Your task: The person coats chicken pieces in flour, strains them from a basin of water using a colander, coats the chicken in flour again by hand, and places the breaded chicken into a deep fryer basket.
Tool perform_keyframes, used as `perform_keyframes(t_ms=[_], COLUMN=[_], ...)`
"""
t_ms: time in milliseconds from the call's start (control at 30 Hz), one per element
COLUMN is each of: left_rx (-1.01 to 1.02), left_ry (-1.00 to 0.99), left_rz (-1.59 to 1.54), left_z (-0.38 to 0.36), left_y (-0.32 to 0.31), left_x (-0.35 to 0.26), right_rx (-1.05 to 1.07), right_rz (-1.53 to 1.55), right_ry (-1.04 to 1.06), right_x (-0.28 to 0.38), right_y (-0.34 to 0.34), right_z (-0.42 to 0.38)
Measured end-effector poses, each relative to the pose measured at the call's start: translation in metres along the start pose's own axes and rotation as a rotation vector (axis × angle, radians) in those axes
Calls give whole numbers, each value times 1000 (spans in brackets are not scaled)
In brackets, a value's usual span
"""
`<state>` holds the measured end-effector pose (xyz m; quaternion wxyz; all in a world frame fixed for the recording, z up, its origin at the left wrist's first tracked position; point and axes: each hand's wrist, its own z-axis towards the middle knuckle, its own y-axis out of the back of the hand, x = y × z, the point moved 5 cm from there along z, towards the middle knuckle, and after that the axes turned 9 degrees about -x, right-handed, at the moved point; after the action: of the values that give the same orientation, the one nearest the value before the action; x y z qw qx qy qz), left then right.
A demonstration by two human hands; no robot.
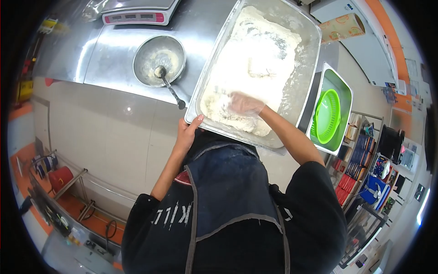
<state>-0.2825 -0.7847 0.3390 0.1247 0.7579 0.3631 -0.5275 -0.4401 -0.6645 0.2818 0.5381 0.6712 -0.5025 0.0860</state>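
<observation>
A large metal tray [207, 75] of white flour [262, 59] lies tilted in front of me, its near edge at my apron. My left hand [186, 129] grips the tray's near left corner, thumb over the rim. My right hand [245, 104], in a clear plastic glove, is down in the flour near the front of the tray. Its fingers are smeared by motion and partly covered, so what they hold does not show. Clumpy flour lies around that hand, and a faint rectangular mark shows in the flour farther back.
Left of the tray, a steel bowl [142, 57] with floury residue holds a dark-handled spoon [172, 92] on the steel counter [109, 55]. Behind it stands a scale [134, 17]. At right, a green basket [326, 116] sits in a metal pan [345, 98]. Shelves [360, 155] stand beyond.
</observation>
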Motion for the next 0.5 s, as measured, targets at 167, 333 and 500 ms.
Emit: perform_keyframes(t_ms=[167,333,500], left_rx=[-11,-29,-26], left_ry=[-3,-12,-27], left_rz=[6,-45,-51], left_z=[1,0,-1], left_y=[0,-3,-5], left_x=[0,3,0], right_rx=[-365,-134,-296], right_rz=[-252,-494,-458], right_ry=[-215,-52,27], right_x=[20,28,33], right_y=[66,9,-32], right_z=[-32,-63,-28])
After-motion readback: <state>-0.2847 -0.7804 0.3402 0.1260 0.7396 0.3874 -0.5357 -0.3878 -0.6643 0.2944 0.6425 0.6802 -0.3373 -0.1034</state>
